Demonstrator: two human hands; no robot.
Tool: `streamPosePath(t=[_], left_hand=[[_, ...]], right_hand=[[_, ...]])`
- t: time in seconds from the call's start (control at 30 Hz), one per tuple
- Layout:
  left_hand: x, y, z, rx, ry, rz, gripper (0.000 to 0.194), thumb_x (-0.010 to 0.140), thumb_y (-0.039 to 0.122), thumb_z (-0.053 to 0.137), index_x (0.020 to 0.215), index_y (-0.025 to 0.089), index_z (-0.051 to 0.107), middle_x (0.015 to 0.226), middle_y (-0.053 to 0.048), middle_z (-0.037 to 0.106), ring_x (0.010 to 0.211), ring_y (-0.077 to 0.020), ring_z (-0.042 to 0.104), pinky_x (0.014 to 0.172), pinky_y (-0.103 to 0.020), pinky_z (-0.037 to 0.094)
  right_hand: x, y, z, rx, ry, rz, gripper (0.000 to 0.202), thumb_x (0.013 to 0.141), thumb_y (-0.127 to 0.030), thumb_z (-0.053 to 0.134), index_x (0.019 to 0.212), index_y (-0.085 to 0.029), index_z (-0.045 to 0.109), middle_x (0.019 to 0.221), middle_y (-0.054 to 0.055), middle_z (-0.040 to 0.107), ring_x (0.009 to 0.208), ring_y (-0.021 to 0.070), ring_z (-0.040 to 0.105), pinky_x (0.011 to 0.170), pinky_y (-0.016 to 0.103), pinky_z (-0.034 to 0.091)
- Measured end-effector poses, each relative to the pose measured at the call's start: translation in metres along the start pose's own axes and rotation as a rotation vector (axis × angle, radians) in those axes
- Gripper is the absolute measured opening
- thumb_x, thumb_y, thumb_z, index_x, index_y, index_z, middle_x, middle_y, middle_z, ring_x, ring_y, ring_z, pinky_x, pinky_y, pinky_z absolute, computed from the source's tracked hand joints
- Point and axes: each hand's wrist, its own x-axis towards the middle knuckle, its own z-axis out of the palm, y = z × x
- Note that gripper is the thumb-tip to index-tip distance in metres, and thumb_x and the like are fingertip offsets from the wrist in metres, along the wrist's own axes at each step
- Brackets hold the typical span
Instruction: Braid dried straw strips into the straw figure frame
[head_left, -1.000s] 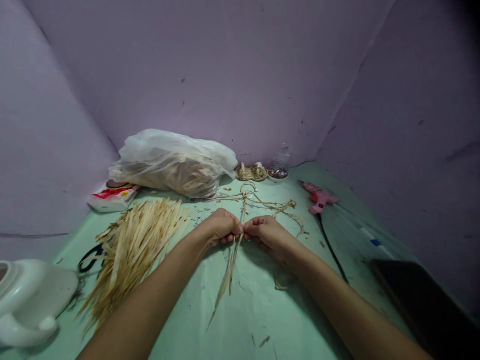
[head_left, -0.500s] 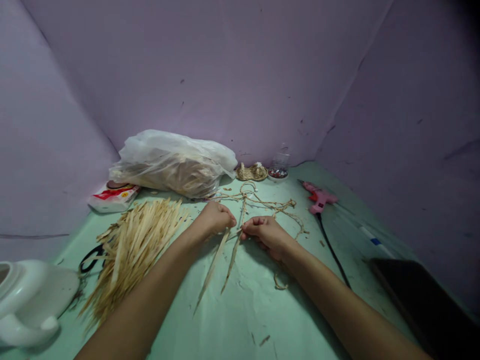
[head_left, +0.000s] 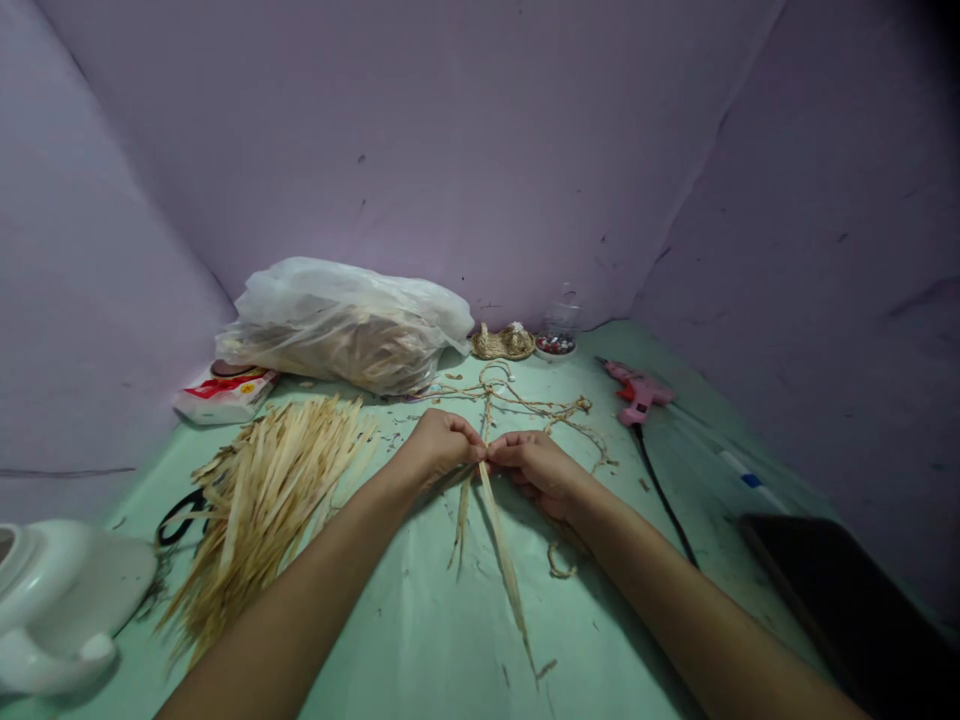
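Note:
My left hand (head_left: pixel 448 443) and my right hand (head_left: pixel 536 465) meet fingertip to fingertip over the table, both pinching dried plant-fibre strips. A pale, wide strip (head_left: pixel 501 540) hangs from between the fingers toward me. A shorter, browner strip (head_left: pixel 461 520) dangles under my left fingers. Beyond my fingertips, a thin braided cord (head_left: pixel 489 405) runs away from me toward a tangle of the same cord (head_left: pixel 559 408). The exact crossing of the strips is hidden by the fingers.
Left of my arm lies a heap of dried strips (head_left: pixel 262 490) with black-handled scissors (head_left: pixel 174 525) beside it. A plastic bag (head_left: pixel 352 325), woven piece (head_left: pixel 502 343) and bead container (head_left: pixel 556 343) stand behind. At right are a pink glue gun (head_left: pixel 637 390) and a dark flat object (head_left: pixel 832 600).
My left hand has moved right to meet my right hand. The wide strip has swung from left to right, while the browner one now hangs on the left.

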Motion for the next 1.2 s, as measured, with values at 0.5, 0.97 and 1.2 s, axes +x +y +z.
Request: streamPosePath(t=[0.5,0.97,1.2], left_hand=[[0.001,-0.002,-0.002,-0.079,-0.252,-0.093,0.021,0.060,0.024,0.066,0.058,0.012,0.049,0.047,-0.001,0.056,0.032,-0.0044,0.039,0.031,-0.017,0.029],[-0.002,0.003,-0.006,0.067,-0.223,-0.082,0.014,0.060,0.021,0.062,0.061,0.011,0.053,0.046,0.001,0.053,0.033,-0.0049,0.040,0.033,-0.018,0.030],[-0.003,0.011,-0.019,0.256,-0.175,-0.078,0.004,0.059,0.011,0.053,0.056,0.011,0.056,0.032,0.005,0.039,0.029,-0.0052,0.031,0.035,-0.019,0.024]], right_hand=[[0.000,-0.001,-0.001,0.028,-0.070,0.012,0.009,0.063,-0.018,0.055,0.057,-0.013,0.050,0.043,-0.005,0.049,0.029,0.0003,0.018,0.031,0.017,0.006],[0.005,0.005,-0.001,0.121,-0.082,-0.025,0.006,0.056,-0.013,0.058,0.053,-0.014,0.052,0.038,-0.003,0.051,0.034,0.0063,0.041,0.037,0.018,0.031],[0.002,0.002,0.003,0.033,0.027,-0.010,0.006,0.059,-0.010,0.052,0.054,-0.013,0.053,0.037,-0.004,0.048,0.031,0.0045,0.035,0.035,0.018,0.025]])
